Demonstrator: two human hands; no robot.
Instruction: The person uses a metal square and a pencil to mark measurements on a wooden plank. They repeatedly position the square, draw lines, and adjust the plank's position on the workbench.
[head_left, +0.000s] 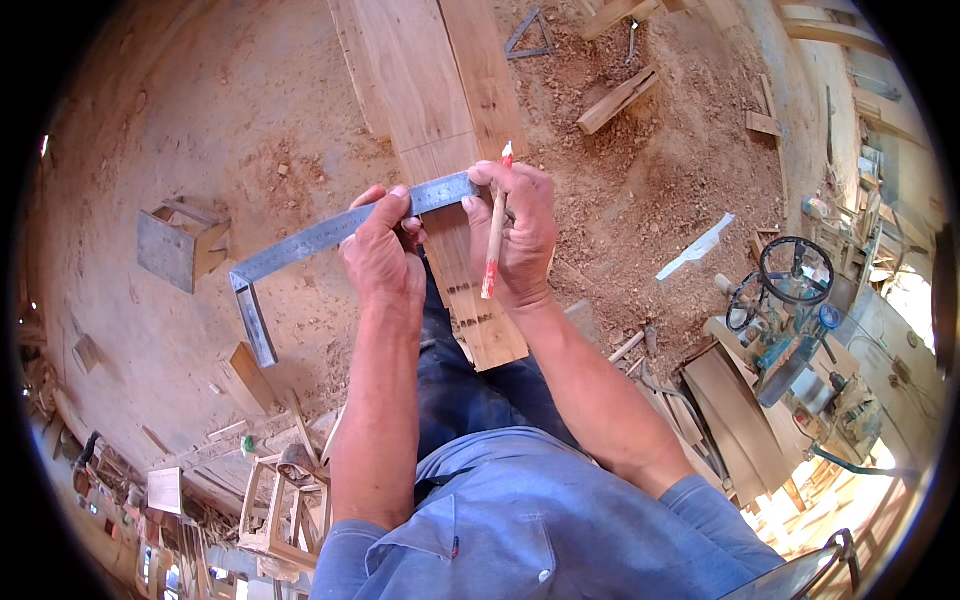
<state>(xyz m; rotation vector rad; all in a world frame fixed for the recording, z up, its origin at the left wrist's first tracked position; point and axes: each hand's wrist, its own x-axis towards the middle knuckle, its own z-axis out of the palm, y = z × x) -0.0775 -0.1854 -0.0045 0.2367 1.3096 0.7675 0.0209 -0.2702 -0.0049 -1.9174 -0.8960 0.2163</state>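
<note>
A metal carpenter's square (310,238) lies slantwise across a wooden board (430,100), its short leg sticking out to the left past the board. My left hand (385,255) is closed on the long blade near the board's left edge, thumb on top. At the blade's right end my right hand (527,230) pinches the metal between thumb and finger. That hand also holds a wooden pencil (494,245) with red paint, upright between its fingers. A thin line crosses the board just beyond the blade, and dark marks show on its near end.
Beside it lies a second board (485,75). A triangular frame (530,35) and a wood block (618,100) rest on the dusty ground at far right. A small wooden stool (180,245) stands left. Machinery with a black handwheel (797,270) is at right.
</note>
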